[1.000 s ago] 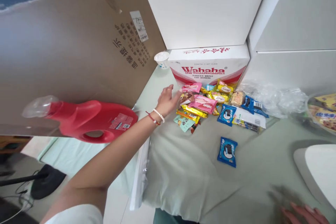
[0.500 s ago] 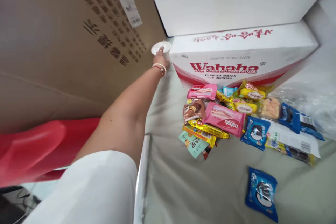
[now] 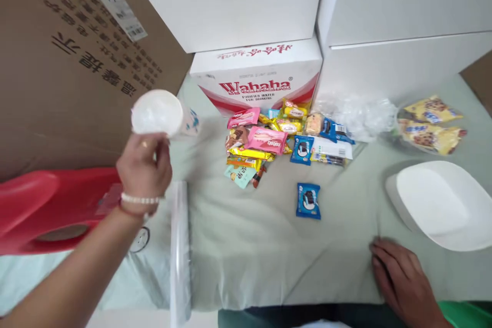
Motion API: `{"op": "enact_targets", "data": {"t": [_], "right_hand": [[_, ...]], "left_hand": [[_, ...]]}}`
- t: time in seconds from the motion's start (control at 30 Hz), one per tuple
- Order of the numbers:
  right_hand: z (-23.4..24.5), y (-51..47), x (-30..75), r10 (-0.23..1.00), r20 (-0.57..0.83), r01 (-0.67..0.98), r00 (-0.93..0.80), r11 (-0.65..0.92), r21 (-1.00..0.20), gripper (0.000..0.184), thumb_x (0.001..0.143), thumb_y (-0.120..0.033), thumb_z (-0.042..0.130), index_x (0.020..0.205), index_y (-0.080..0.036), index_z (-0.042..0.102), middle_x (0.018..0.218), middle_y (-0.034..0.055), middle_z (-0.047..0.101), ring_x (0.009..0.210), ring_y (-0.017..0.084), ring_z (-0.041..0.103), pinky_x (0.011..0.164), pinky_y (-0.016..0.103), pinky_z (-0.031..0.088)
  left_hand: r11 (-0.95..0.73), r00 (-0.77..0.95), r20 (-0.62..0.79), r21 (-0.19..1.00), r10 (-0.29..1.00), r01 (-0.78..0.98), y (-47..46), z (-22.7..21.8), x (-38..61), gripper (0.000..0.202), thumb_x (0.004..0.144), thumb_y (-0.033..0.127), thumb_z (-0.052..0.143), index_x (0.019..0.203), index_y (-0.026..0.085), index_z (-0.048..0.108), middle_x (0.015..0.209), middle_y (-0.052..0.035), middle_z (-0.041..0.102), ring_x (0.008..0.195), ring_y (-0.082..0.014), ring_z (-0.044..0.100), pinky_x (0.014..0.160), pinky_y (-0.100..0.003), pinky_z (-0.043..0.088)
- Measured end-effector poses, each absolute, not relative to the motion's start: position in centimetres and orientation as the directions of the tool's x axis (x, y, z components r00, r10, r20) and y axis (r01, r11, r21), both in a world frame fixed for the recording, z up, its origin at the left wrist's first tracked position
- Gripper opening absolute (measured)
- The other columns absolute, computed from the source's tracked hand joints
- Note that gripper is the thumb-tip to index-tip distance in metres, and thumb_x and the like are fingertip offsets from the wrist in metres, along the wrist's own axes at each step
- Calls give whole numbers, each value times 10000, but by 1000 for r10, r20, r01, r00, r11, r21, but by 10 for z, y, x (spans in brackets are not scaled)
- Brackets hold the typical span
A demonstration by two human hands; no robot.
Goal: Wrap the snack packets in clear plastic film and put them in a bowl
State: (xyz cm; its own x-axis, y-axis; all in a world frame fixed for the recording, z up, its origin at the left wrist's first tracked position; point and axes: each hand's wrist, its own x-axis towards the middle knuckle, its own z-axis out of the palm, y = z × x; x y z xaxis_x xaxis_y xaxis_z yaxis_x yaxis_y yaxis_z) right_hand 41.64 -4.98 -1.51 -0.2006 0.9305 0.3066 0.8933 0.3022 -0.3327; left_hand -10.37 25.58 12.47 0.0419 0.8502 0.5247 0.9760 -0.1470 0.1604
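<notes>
My left hand [image 3: 145, 166], a beaded bracelet at its wrist, grips a white paper cup [image 3: 158, 113] by its rim. The cup is held tilted, its mouth facing me and a blue print showing on its side. Something whitish and shiny shows in the mouth; I cannot make it out. On the cloth at the lower right lies my right hand [image 3: 402, 279], fingers stretched out and holding nothing. Between the hands, a single blue snack packet [image 3: 308, 201] lies apart from a pile of wrapped snacks, topped by a pink nabati wafer packet [image 3: 267, 140].
Behind the snacks stands a Wahaha water carton [image 3: 257, 82]. A large brown cardboard box [image 3: 42, 118] and a red plastic object [image 3: 57, 205] are on the left. A clear roll [image 3: 180, 256] lies nearby. A white basin [image 3: 407, 205] and yellow snack bags [image 3: 432, 136] stand right.
My left hand has drawn the cup back from beside the carton, nearer to me. The view has swung right and back, bringing my right hand and the basin into sight.
</notes>
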Motion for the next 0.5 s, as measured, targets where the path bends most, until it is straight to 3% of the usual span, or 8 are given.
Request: {"op": "enact_targets", "data": {"t": [0.07, 0.13, 0.27, 0.33, 0.4, 0.5], "right_hand": [[-11, -45, 412, 925, 322, 886, -202, 313, -343, 239, 993, -257, 612, 1223, -216, 664, 1171, 116, 716, 1066, 288, 677, 945, 469, 535], [-2, -42, 405, 911, 363, 879, -194, 326, -348, 235, 992, -266, 626, 1220, -220, 659, 1166, 118, 702, 1066, 288, 668, 928, 469, 537], [47, -24, 371, 846, 529, 838, -66, 336, -431, 256, 986, -229, 613, 1241, -226, 627, 1160, 130, 663, 1087, 298, 639, 919, 485, 534], [80, -8, 344, 812, 575, 739, -99, 447, -504, 303, 975, -193, 604, 1275, -235, 612, 1218, 140, 656, 1147, 300, 626, 972, 498, 531], [107, 11, 315, 820, 471, 630, -326, 560, -539, 296, 984, -174, 580, 1265, -253, 623, 1268, 133, 666, 1191, 284, 625, 1013, 480, 534], [126, 36, 276, 788, 8, 686, -616, 541, -486, 300, 972, -167, 599, 1269, -192, 639, 1253, 156, 697, 1154, 280, 668, 993, 432, 560]], "left_hand": [[-329, 216, 501, 147, 838, 933, 179, 123, -78, 212, 1014, 250, 526, 1102, 220, 717, 1089, -75, 742, 995, -223, 713, 875, -366, 593], [-455, 319, 447, 239, 836, 858, 113, 113, -45, 225, 1004, 145, 522, 1136, 223, 687, 1093, -55, 740, 971, -179, 723, 827, -297, 600], [-568, 417, 414, 369, 809, 735, 27, 87, 24, 303, 999, 57, 484, 1191, 217, 656, 1082, -81, 734, 953, -169, 705, 834, -288, 613], [-597, 451, 411, 369, 792, 713, 4, 79, 49, 335, 993, 38, 462, 1191, 224, 658, 1064, -89, 736, 884, -177, 685, 783, -307, 620], [-622, 514, 356, 360, 781, 695, -11, 75, 64, 357, 973, 22, 458, 1187, 221, 662, 1060, -96, 738, 851, -193, 670, 757, -338, 627], [-649, 583, 288, 385, 760, 656, -26, 69, 71, 397, 938, -4, 461, 1206, 209, 661, 1144, -117, 732, 916, -211, 691, 805, -370, 649]]}}
